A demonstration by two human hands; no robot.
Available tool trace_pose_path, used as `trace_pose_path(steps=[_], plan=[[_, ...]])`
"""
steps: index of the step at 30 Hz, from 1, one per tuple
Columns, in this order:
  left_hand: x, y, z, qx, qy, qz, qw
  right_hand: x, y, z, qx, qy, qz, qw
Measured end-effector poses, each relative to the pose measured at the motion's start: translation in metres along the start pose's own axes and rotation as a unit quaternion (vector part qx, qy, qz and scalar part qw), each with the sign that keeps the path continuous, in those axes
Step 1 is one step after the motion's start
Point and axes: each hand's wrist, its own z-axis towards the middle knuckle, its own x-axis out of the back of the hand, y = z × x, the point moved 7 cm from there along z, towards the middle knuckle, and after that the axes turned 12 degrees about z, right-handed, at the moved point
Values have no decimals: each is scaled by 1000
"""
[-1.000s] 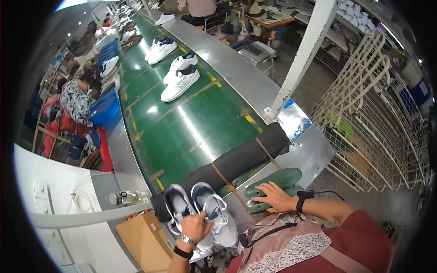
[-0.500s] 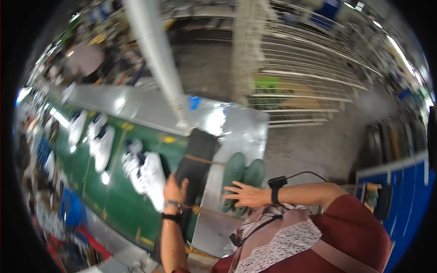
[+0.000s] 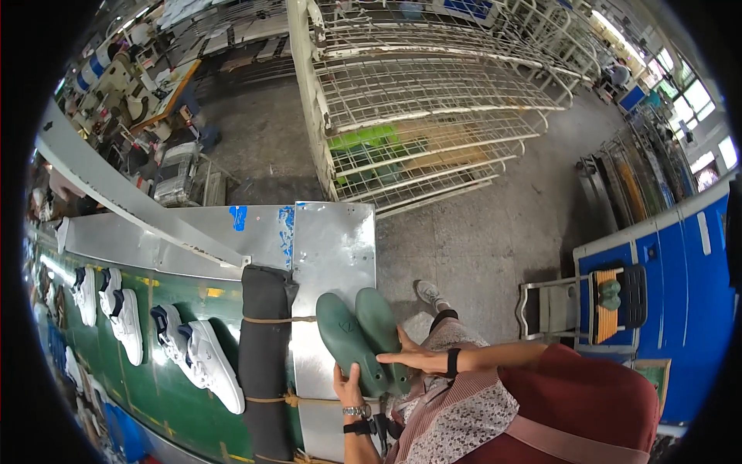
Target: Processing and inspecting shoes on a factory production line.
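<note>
Side by side at the metal table's right edge are two dark green shoe lasts, a left one [image 3: 345,334] and a right one [image 3: 378,315]. My left hand [image 3: 352,390], wearing a metal-band watch and a black strap, is closed on the near end of the left last, its thumb along the side. My right hand [image 3: 417,358] grips the right last from its right side, thumb laid across toward the left one. Part of the fingers of both hands is hidden by the lasts. Whether the lasts touch the table cannot be told.
White sneakers [image 3: 212,363] stand in pairs on a green conveyor belt [image 3: 166,398] to my left. A dark padded roll [image 3: 265,352], tied with cord, lies between belt and metal table [image 3: 328,255]. Ahead is a white wire rack [image 3: 433,93]; a chair [image 3: 549,309] stands right.
The view has swung, so everything sits further left. My left hand has left the roll's side for the left last, and my spread right hand has closed on the right last.
</note>
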Motion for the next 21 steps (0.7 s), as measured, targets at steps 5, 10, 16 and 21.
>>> trace_pose_path(steps=[5,10,16,21], plan=[[-103,49,3,-64,-33,34,997,90,-31,11,-69,-39,219,973],[-225,46,32,-53,-83,53,994,222,-52,76,-163,17,306,938],[-349,-47,117,27,-49,-32,998,430,-23,285,-174,122,274,938],[-385,-112,180,69,-6,-28,997,580,-41,431,-103,243,214,940]])
